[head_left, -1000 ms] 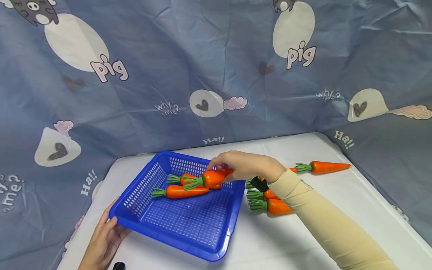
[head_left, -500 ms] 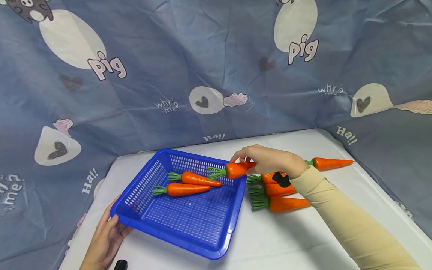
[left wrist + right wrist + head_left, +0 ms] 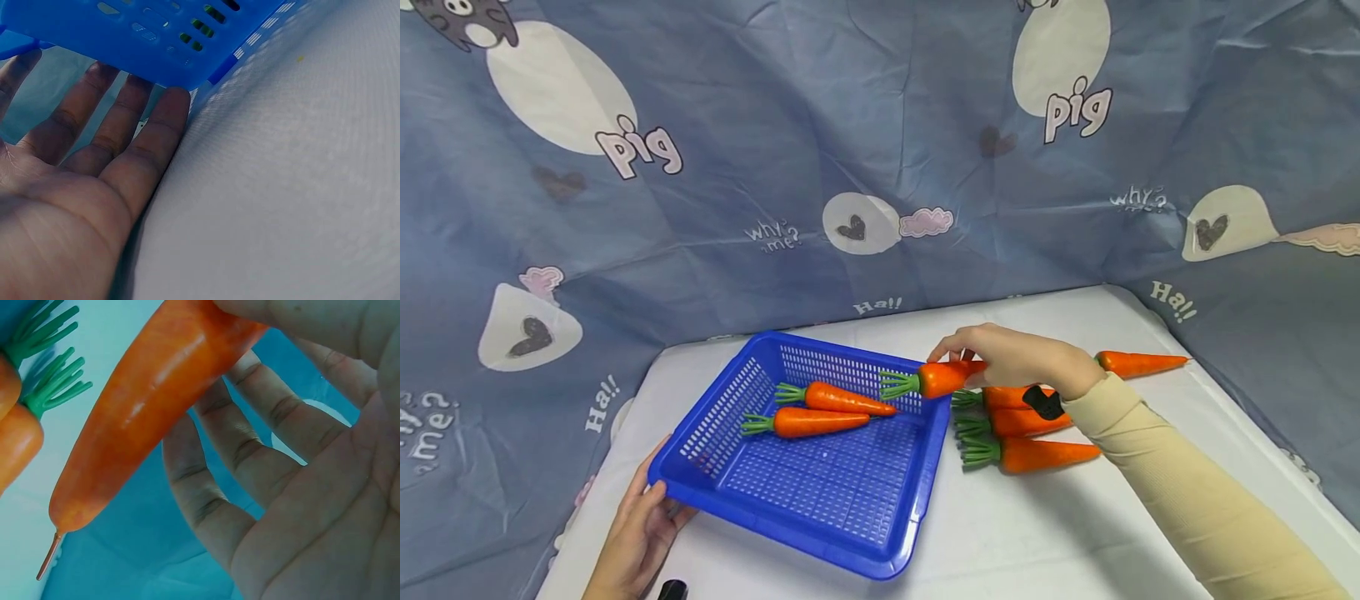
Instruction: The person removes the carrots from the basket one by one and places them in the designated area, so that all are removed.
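An orange carrot with green stalks (image 3: pixel 942 379) is pinched between the thumb and fingers of my right hand (image 3: pixel 1011 358). It hangs above the right rim of the blue plastic basket (image 3: pixel 820 533), stalks pointing left. In the right wrist view the carrot's (image 3: pixel 134 412) thin tip points down and left. Two other carrots lie inside the basket, an upper one (image 3: pixel 842 398) and a lower one (image 3: pixel 816 422). My left hand (image 3: pixel 636 533) holds the basket's near left corner, thumb at the rim. The left wrist view has its fingers (image 3: pixel 150 140) against the basket's underside.
Right of the basket, several carrots (image 3: pixel 1037 455) lie in a stack of rows on the white table (image 3: pixel 1015 542), partly behind my right wrist. One more carrot (image 3: pixel 1138 364) lies farther right. A blue printed cloth (image 3: pixel 880 125) hangs behind the table.
My right hand has moved right with the carrot, from above the basket's inside to its right rim. The left hand and basket stay almost in place.
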The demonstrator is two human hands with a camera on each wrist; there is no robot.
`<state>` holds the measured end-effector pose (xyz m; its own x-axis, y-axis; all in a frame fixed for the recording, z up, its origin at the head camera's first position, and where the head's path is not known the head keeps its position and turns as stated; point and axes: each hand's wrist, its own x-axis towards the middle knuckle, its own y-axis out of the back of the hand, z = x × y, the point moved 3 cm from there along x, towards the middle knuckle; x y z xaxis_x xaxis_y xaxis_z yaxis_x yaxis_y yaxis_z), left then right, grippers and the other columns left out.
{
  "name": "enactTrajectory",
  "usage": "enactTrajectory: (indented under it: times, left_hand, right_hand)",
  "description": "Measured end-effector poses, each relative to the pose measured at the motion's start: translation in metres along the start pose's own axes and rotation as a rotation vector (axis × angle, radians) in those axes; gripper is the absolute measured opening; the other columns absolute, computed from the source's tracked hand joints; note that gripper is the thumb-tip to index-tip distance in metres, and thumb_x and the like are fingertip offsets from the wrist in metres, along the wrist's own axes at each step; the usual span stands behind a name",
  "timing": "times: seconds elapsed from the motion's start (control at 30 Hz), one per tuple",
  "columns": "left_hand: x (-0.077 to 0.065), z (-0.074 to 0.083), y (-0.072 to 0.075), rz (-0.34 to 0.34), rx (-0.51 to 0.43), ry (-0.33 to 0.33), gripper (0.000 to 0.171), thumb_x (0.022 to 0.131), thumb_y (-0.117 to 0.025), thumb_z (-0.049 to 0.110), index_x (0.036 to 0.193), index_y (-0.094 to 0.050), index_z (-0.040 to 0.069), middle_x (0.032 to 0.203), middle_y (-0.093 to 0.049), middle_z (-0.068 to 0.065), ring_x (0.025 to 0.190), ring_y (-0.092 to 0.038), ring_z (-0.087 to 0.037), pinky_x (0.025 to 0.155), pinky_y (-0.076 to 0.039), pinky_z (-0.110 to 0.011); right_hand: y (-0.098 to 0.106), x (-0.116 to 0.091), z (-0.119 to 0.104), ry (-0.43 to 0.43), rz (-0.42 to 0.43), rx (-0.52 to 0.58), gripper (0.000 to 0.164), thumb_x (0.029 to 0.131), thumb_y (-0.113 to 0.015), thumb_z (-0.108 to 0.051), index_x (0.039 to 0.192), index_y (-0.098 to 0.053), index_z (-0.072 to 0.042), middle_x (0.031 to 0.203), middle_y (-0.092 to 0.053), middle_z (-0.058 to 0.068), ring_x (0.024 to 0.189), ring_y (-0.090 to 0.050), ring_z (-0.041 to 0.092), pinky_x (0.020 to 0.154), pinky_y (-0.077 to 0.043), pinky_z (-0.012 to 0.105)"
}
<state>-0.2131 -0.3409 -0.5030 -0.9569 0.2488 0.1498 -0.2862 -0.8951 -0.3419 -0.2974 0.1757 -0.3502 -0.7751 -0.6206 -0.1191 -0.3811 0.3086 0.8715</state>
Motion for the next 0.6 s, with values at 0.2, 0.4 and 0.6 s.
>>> enactTrajectory:
  times: [0.2, 0.4, 0.6]
  left_hand:
    - [0.002, -0.002, 0.001, -0.036, -0.019, -0.010, 0.057, 0.116, -0.025, 0.006, 0.166, -0.038, 0.031, 0.151, -0.065, 0.009, 0.130, -0.069, -0.010, 0.100, -0.061, -0.033]
    - [0.001, -0.002, 0.005, -0.049, -0.010, -0.011, 0.058, 0.116, -0.025, 0.005, 0.166, -0.037, 0.031, 0.151, -0.064, 0.009, 0.130, -0.069, -0.011, 0.099, -0.061, -0.033]
    - [0.002, -0.003, 0.007, -0.069, -0.031, 0.006, 0.058, 0.116, -0.024, 0.005, 0.167, -0.036, 0.031, 0.154, -0.062, 0.009, 0.133, -0.068, -0.011, 0.101, -0.061, -0.033]
  right_hand:
    - [0.003, -0.005, 0.007, -0.008, 0.006, -0.005, 0.056, 0.093, -0.077, 0.006, 0.139, -0.071, -0.027, 0.123, -0.071, 0.004, 0.114, -0.065, 0.025, 0.103, -0.059, 0.047]
    - [0.007, -0.012, 0.012, 0.008, 0.026, -0.011, 0.056, 0.092, -0.076, 0.006, 0.138, -0.072, -0.026, 0.116, -0.070, 0.001, 0.110, -0.064, 0.023, 0.102, -0.059, 0.046]
    - [0.010, -0.024, 0.020, 0.007, 0.055, -0.019, 0.053, 0.092, -0.075, 0.008, 0.137, -0.072, -0.020, 0.113, -0.070, 0.002, 0.107, -0.065, 0.022, 0.101, -0.059, 0.046]
